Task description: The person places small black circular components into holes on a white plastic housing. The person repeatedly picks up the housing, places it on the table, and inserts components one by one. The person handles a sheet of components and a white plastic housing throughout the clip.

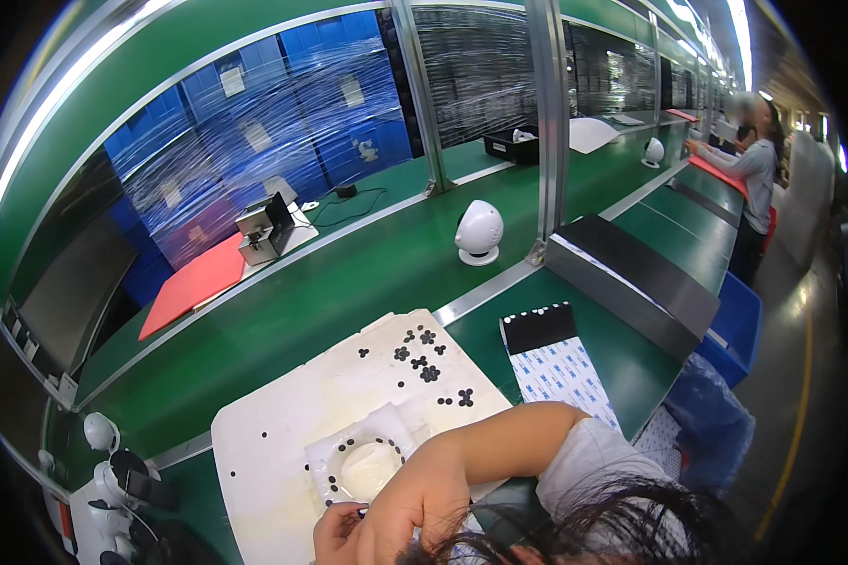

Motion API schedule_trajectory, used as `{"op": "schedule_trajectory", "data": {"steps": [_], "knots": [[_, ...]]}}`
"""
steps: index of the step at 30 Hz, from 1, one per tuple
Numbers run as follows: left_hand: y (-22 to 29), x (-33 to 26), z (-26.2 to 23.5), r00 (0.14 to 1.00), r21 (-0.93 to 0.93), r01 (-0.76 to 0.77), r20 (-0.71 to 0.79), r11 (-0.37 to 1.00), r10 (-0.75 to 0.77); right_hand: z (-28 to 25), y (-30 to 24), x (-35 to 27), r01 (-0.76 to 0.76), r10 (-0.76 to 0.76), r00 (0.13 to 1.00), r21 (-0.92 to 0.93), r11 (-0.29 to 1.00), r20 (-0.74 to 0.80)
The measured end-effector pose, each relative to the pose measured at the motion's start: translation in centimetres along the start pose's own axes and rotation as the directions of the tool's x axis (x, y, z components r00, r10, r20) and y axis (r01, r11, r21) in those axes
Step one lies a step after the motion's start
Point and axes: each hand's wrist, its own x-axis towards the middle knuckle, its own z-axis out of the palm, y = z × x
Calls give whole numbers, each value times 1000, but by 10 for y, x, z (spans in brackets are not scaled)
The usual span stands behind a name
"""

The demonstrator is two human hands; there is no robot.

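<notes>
My right arm reaches across from the right, and my right hand [407, 508] is bent down over the near edge of a cream board [283, 414]; its fingertips are hidden. Beside it, partly cut off by the lower edge, my left hand [334, 535] has its fingers pinched together near a small dark piece [362, 511]. Just beyond both hands, a white round part [367, 469] lies on a whitish square sheet [325, 454], with several black dots around it. More small round black pads [430, 374], some in clusters, are scattered on the board's far right.
A sheet with black top and patterned backing [561, 372] lies to the right, before a long dark box [631, 273]. White rounded devices stand on the ledge [481, 231] and at left [101, 431]. A metal post [548, 122] rises ahead. Another person [754, 179] works far right.
</notes>
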Motion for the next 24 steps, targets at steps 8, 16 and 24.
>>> {"op": "schedule_trajectory", "data": {"steps": [8, 16, 24], "knots": [[0, 1, 2, 999, -30, 45, 9, 999, -45, 11, 19, -3, 77, -60, 993, 176, 981, -100], [-7, 1, 1, 1000, -41, 2, 9, 999, -1, 13, 42, -12, 74, -44, 989, 212, 975, -145], [-14, 0, 1, 998, -58, 58, -12, 997, -59, 11, 39, -13, 82, -90, 982, -55, 995, -166]]}}
